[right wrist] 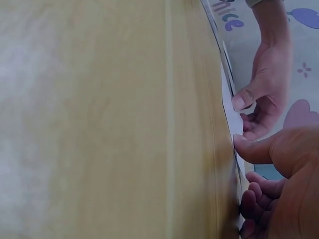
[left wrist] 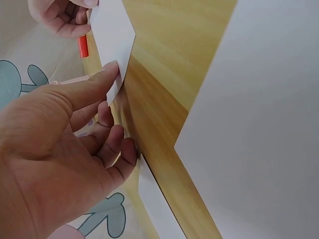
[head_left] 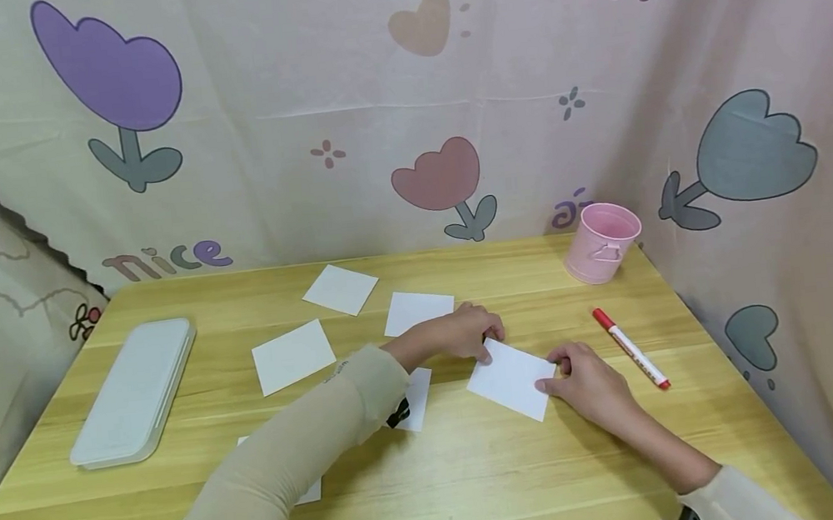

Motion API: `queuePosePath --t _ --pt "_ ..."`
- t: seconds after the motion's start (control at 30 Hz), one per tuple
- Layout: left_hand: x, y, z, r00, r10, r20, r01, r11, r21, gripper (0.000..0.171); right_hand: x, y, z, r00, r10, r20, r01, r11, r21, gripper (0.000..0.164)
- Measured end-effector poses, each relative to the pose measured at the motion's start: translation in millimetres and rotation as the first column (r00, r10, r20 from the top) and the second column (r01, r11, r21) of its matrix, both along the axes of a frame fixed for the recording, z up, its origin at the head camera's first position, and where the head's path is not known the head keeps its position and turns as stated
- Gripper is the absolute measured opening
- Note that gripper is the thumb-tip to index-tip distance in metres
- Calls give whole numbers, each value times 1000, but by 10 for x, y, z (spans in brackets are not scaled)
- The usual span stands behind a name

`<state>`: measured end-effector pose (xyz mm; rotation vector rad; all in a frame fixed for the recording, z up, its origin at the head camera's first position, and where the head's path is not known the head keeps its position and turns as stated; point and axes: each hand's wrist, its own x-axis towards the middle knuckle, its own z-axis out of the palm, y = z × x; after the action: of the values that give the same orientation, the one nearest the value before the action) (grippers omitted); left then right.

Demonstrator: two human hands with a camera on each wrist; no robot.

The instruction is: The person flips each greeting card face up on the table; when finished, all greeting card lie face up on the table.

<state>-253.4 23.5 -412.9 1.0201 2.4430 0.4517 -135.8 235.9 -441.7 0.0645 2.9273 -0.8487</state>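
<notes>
A white blank card (head_left: pixel 513 380) is held between both hands over the right middle of the table. My left hand (head_left: pixel 464 332) pinches its upper left corner, thumb on the top face, as the left wrist view also shows with the thumb (left wrist: pixel 102 82) on the card (left wrist: pixel 113 37). At the right corner, my right hand (head_left: pixel 588 384) grips the card between thumb and fingers. From the right wrist, the card (right wrist: pixel 230 107) appears nearly edge-on. Near the left hand lies another white card (head_left: pixel 418 307); one more card (head_left: pixel 418 400) is partly covered by the left sleeve.
Other white cards (head_left: pixel 341 290) lie farther back and left, one mostly hidden under the left arm. A white case (head_left: pixel 132 396) sits at the left. On the right are a red-capped marker (head_left: pixel 632 348) and a pink bucket (head_left: pixel 599 246). Patterned cloth (head_left: pixel 278 72) hangs behind the wooden table (head_left: pixel 446 491).
</notes>
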Motion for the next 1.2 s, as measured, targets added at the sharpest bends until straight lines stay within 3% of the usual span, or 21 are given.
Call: queuePosePath --t 0.17,0.33,0.47,0.6,0.73,0.93,1.0,1.1,1.2 --pt "2 -9 -12 1000 -16 -14 16 1000 2 27 -13 24 7 999 45 -30 -46 999 -21 45" --pt "-1 -60 -66 999 -3 -39 5 998 55 28 -87 74 -2 992 79 -104 -98 976 -196 24" --pt "42 -126 -58 998 62 -24 -58 990 126 30 -139 126 -6 992 80 -97 -113 902 -416 13" --pt "120 -265 25 988 142 62 -153 956 249 31 -173 91 72 997 70 -37 -79 826 -558 20" --pt "220 -491 131 967 217 132 -253 881 401 32 -218 -32 232 995 82 -49 -95 783 -614 25" --pt "412 -859 262 906 325 272 -424 679 599 29 -274 -231 468 981 150 -123 -194 750 -632 22" --pt "473 -966 296 888 346 304 -460 625 631 28 -272 -282 538 970 192 -148 -242 735 -634 21" --pt "533 -1099 335 863 379 333 -501 562 658 27 -274 -364 646 934 292 -203 -353 693 -628 21" --pt "549 -1187 378 844 398 358 -529 517 673 26 -285 -448 740 875 405 -264 -475 618 -627 24"
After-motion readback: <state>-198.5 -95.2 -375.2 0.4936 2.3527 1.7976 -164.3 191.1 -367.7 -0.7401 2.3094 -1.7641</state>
